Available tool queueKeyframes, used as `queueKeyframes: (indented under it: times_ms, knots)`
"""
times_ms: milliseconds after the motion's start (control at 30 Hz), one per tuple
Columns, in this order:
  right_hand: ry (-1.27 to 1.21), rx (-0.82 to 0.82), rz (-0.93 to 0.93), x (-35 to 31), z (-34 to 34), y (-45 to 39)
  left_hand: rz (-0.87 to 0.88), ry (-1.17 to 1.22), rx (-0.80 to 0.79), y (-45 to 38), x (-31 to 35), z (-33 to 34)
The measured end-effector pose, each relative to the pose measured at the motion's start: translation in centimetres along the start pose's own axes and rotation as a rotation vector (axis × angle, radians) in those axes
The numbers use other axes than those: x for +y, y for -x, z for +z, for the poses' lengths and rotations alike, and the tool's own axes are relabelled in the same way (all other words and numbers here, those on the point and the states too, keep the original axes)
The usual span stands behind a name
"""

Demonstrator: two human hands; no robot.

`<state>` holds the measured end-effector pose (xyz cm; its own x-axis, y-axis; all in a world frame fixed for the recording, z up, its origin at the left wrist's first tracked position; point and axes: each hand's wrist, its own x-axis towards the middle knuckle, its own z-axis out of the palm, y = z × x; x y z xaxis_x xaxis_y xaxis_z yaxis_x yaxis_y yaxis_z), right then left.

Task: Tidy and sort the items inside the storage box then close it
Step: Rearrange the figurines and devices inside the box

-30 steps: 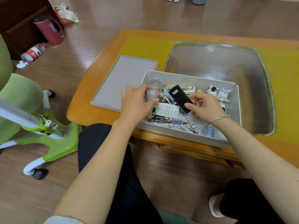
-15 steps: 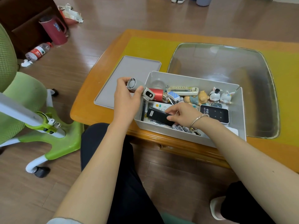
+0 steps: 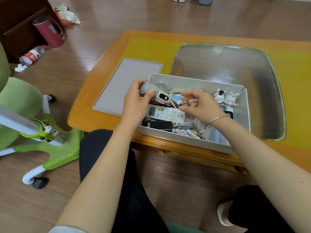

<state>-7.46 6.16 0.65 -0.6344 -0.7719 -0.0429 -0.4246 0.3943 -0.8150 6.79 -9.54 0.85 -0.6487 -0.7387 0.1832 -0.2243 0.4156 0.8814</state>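
Note:
The open grey storage box [image 3: 198,79] stands at the table's near edge, and its flat grey lid [image 3: 127,86] lies to its left. My left hand [image 3: 134,105] grips a small grey handheld fan [image 3: 149,89] over the box's left end. My right hand [image 3: 202,105] hovers over the middle of the box with its fingers loosely spread by a small brown toy [image 3: 190,102]; I cannot tell whether it touches the toy. Below lie a white remote [image 3: 165,113], a black remote [image 3: 158,124] and several batteries [image 3: 190,132]. Two rabbit figures [image 3: 225,97] stand at the far right.
A glass panel [image 3: 227,73] is set into the yellow-and-wood table behind the box. A green chair [image 3: 25,115] stands on the floor at the left. A red jug [image 3: 48,32] and a plastic bottle [image 3: 32,55] are further back. My knees are under the table edge.
My right hand set the black remote down along the box's front left and moved up to the middle. My left hand lifted the fan out and now holds it over the box's left end.

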Motion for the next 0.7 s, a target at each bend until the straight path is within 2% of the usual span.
queueKeyframes:
  times_ms: [133, 300, 433, 500, 600, 700]
  knots:
    - [0.040, -0.058, -0.044, -0.1, -0.4, 0.0, -0.018, 0.041, -0.128, 0.1, 0.7, 1.4]
    - [0.317, -0.055, -0.198, 0.5, -0.9, 0.4, -0.030, 0.094, -0.272, 0.8, 1.6, 3.9]
    - [0.379, -0.049, -0.186, 1.9, -1.5, 1.3, -0.069, 0.040, -0.377, 0.6, 1.3, 3.8]
    - [0.387, -0.044, -0.145, 2.8, -2.1, 1.6, -0.046, -0.032, -0.329, -0.1, 0.9, 2.8]
    - [0.370, -0.005, -0.098, 3.8, -3.2, 1.9, 0.077, -0.324, -0.168, -1.6, -0.3, 1.2]
    - [0.347, -0.037, -0.102, 3.9, -3.6, 1.9, 0.151, -0.574, -0.131, -2.5, -1.5, 0.9]
